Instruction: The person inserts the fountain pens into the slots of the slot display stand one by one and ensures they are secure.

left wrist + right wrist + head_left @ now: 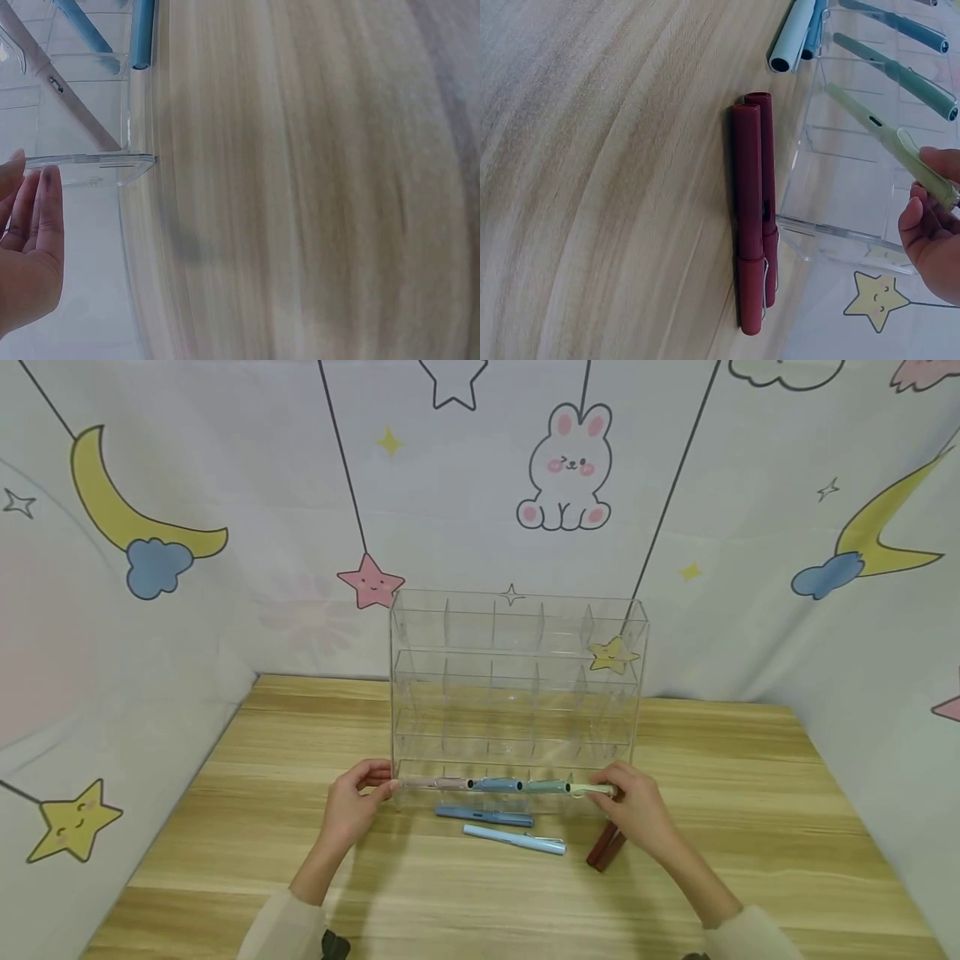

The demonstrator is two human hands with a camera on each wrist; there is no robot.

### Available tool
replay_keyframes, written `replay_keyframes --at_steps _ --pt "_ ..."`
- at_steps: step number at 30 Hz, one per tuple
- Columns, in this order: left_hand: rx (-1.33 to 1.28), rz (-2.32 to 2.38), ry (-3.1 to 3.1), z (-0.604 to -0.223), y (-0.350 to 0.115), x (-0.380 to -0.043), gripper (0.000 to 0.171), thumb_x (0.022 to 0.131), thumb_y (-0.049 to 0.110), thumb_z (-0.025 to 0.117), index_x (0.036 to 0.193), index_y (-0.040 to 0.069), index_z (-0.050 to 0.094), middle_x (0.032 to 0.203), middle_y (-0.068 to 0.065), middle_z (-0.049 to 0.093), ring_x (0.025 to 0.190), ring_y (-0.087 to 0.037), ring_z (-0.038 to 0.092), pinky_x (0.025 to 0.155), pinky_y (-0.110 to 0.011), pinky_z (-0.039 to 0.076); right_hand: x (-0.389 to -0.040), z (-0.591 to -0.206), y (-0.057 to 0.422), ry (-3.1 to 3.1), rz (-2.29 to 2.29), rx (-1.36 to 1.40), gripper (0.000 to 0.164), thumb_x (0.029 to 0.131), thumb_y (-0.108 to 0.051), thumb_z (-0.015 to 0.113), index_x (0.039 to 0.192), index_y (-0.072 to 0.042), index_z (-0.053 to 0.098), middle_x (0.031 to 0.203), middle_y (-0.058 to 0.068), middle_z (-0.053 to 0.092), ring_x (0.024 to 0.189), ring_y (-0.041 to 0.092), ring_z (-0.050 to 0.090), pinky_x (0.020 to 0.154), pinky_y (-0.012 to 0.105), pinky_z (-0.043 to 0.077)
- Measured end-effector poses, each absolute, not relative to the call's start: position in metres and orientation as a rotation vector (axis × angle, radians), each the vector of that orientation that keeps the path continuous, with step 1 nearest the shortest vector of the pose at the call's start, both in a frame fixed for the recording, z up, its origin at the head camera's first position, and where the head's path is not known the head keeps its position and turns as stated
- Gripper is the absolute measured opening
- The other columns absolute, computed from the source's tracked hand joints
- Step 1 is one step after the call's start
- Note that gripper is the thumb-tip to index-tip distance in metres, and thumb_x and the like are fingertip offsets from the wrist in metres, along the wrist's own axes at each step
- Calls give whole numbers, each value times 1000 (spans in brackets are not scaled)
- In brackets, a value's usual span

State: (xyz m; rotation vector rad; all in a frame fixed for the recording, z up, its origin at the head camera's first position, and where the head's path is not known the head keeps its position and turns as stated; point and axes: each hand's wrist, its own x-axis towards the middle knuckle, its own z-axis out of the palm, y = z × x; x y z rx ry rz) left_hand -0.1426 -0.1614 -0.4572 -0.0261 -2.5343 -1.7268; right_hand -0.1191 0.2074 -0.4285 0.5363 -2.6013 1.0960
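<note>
A clear acrylic rack (510, 749) with tiers of small compartments stands upright on the table. At its lower left, my left hand (352, 802) pinches the side wall between thumb and fingers. My right hand (637, 806) grips the cap end of a pale green pen (889, 141), whose other end reaches into the lowest tier near the right side. To its left in that tier lean a green pen (900, 75), a blue pen (498, 785) and a pale pink pen (75, 105).
In front of the rack lie a dark blue pen (483, 816) and a light blue pen (513, 840). Two dark red pens (750, 187) rest side by side near the right hand. A printed curtain (465, 485) hangs behind the wooden table (420, 902).
</note>
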Motion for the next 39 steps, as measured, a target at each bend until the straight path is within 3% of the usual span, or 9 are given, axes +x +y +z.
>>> replay_keyframes --at_steps 13,26,39 --pt "-16 -1742 -2531 -456 -161 -142 23 81 -3 66 103 -4 61 94 -15 62 85 -21 60 67 -20 53 -116 -424 227 -2567 1091 630 33 65 9 75 95 -1 66 80 2 59 61 4 48 48 20 46" --pt "-18 -1738 -2538 -455 -161 -142 24 81 -2 66 104 -4 61 95 -15 62 85 -20 60 67 -19 53 -113 -424 234 -2574 1093 614 23 70 12 71 90 1 66 80 5 64 62 2 53 50 20 48" --pt "-28 -1740 -2524 -455 -160 -142 23 81 -3 66 103 -4 61 94 -15 62 84 -20 60 68 -20 53 -113 -427 235 -2604 1164 550 18 75 5 70 91 0 65 76 -2 61 63 2 53 51 21 48"
